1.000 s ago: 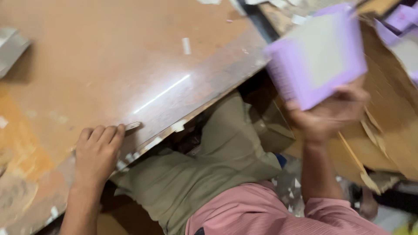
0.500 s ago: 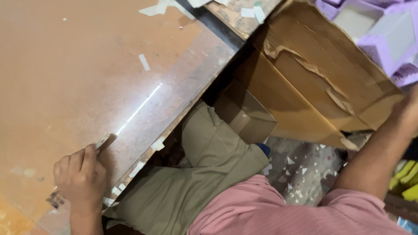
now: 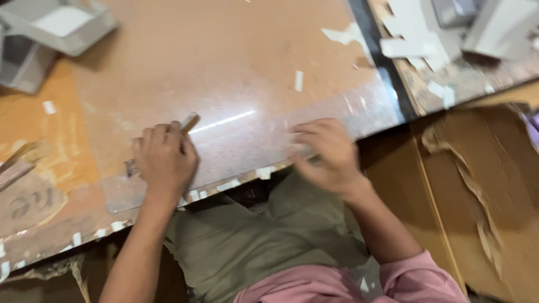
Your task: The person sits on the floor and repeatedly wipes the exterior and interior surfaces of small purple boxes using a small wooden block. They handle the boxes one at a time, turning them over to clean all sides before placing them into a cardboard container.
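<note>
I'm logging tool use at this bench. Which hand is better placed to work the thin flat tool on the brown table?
Left, probably. The left hand is closed around the thin flat tool, whose tip lies on the table. The right hand rests open-fingered at the table edge, empty as far as visible.

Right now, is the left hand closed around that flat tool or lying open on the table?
Closed. The left hand has its fingers curled over the flat tool, whose tip sticks out past them.
</note>
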